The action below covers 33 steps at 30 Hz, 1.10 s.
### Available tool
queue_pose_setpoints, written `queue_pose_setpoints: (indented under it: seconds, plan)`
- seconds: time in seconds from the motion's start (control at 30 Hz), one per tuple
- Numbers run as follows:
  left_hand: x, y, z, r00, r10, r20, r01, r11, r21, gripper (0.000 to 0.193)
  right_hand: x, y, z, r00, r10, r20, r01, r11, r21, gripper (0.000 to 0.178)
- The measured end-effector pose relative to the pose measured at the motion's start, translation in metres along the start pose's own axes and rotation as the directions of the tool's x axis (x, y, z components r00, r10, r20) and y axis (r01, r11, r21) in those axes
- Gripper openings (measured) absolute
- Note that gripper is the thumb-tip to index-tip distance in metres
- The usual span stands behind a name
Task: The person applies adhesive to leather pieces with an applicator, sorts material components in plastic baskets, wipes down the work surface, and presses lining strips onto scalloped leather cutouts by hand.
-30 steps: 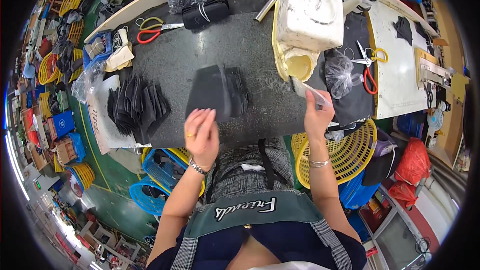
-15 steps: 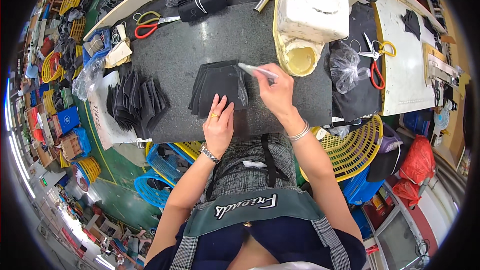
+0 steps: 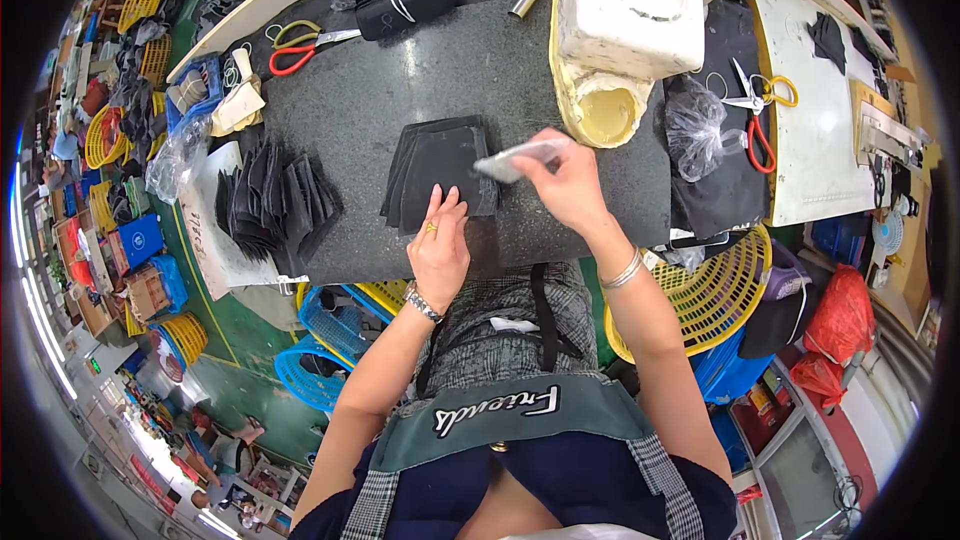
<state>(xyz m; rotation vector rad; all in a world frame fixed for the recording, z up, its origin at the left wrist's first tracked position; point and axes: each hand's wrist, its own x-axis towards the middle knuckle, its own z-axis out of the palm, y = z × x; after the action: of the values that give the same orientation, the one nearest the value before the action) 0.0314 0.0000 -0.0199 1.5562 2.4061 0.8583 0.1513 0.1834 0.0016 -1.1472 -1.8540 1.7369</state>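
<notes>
Black fabric pieces [image 3: 425, 160] lie in a fanned stack on the dark worktop [image 3: 340, 100], near its front edge, with several edges stepped out along the 9 o'clock side. Take this stack as the dial centre, with 12 o'clock pointing away from the person. Left hand [image 3: 438, 245]: positioned at 6 o'clock, fingers extended, fingertips resting on the near part of the top piece; it is not closed around anything. Right hand [image 3: 570, 182]: positioned at 3 o'clock, closed in a pinch grip on a flat, pale spreader [image 3: 520, 157]. The spreader's tip points toward 9 o'clock and lies at the right-hand edge of the stack (contact between tip and fabric cannot be determined from this view). A white block-shaped container [image 3: 632, 15] stands between 1 and 2 o'clock; its round well [image 3: 607, 115], on the near side, shows a yellowish content. A second pile of black pieces [image 3: 272, 202] sits at 9 o'clock, apart from the stack. Red-handled scissors [image 3: 292, 60] lie between 10 and 11 o'clock, and a black bundle [image 3: 405, 7] tied with white cord lies close to 12. Near 3 o'clock, beyond the right hand, is a clear plastic bag [image 3: 694, 130]. A yellow basket [image 3: 690, 305] is located at 4 o'clock, below worktop level.
</notes>
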Motion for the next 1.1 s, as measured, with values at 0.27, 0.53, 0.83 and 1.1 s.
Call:
queue_pose_setpoints:
  seconds: [0.27, 0.53, 0.83, 1.1]
  plan:
    - [0.002, -0.033, -0.009, 0.725, -0.669, 0.161, 0.488, 0.335, -0.806, 0.008, -0.029, -0.011, 0.018, 0.967, 0.053, -0.251, 0.054, 0.915, 0.4, 0.005]
    - [-0.001, -0.038, -0.013, 0.749, -0.639, 0.173, 0.473, 0.334, -0.815, 0.007, 0.011, -0.007, 0.052, 0.746, -0.573, -0.338, 0.477, 0.815, -0.329, 0.009]
    - [-0.002, -0.034, -0.012, 0.751, -0.65, 0.117, 0.47, 0.401, -0.786, 0.01, 0.009, 0.002, 0.068, 0.739, -0.592, -0.322, 0.51, 0.804, -0.307, 0.009]
    - [-0.013, -0.009, 0.0, 0.948, -0.311, -0.075, 0.276, 0.914, -0.296, 0.009, -0.069, 0.045, 0.042, 0.82, -0.535, -0.203, 0.49, 0.84, -0.234, 0.015]
